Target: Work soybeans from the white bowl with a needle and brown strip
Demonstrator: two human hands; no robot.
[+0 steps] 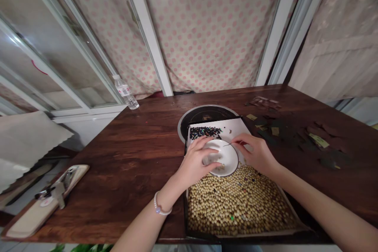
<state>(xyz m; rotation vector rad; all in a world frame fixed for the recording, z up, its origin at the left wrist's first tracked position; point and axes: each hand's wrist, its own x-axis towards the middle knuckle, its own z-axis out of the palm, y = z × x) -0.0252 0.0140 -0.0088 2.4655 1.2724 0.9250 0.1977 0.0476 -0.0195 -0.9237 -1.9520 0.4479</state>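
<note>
A white bowl [229, 161] with a dark rim sits over a shallow dark tray [186, 204] lined with pale paper, with a few small pale beads inside it. My left hand [196, 161] reaches over the bowl's left side, thumb and forefinger apart; whether its fingers touch the rim I cannot tell. My right hand [260, 155] pinches a thin dark strand [226, 145] above the bowl's far right edge. Round yellowish beads [227, 201] fill the near part of the tray. Small black and coloured beads [205, 132] lie at its far end.
Behind the tray is a round dark plate [189, 116] with a grey rim on the wooden table [132, 157]. Torn dark scraps and yellowish labels [319, 140] are scattered at right. A water bottle [126, 92] stands far left; a pale board with metal tools [57, 193] lies near left.
</note>
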